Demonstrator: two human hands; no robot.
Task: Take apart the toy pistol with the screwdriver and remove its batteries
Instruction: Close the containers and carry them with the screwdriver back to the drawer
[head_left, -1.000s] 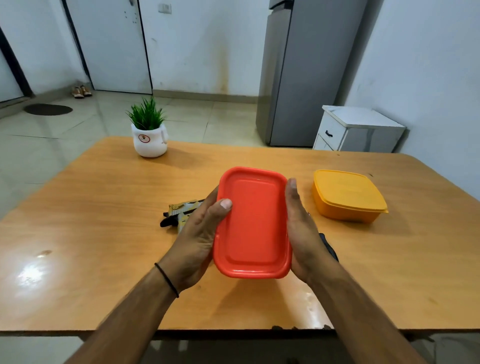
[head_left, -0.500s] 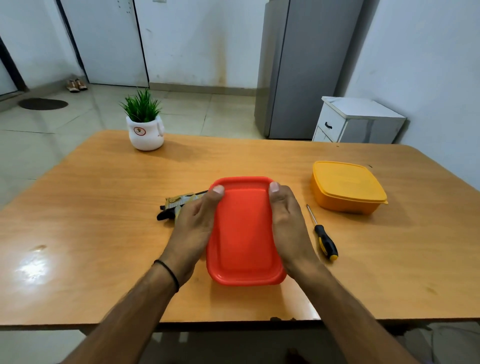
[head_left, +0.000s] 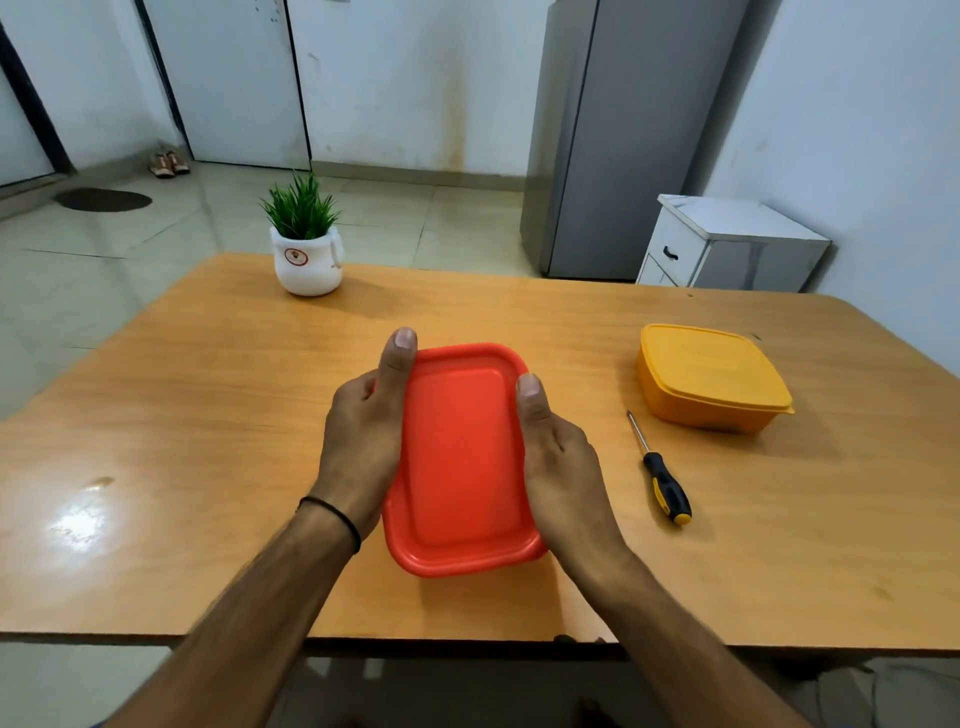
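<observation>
The 2 thumbs lie straight along the lid of a red box (head_left: 460, 457), tips pointing far: the left thumb (head_left: 397, 358) on the lid's left rim near the far corner, the right thumb (head_left: 530, 400) on the right rim. The other fingers curl down the box's long sides and are hidden there. So the left hand (head_left: 358, 447) and right hand (head_left: 566, 467) clamp the closed box between them, 1 on each side. A thin black band (head_left: 332, 519) circles the left wrist. Whether the box rests on the wooden table (head_left: 208, 415) or is held just above it cannot be told.

The screwdriver (head_left: 657, 467) lies flat on the table just right of the right hand, apart from it, its black and yellow handle near and its metal tip far. Where the toy pistol lies cannot be told.

Further right sits a closed yellow box (head_left: 711, 374). At the far left of the table stands a white pot with a green plant (head_left: 307, 260). Beyond the table are a grey fridge (head_left: 623, 130) and a white cabinet (head_left: 727, 244).
</observation>
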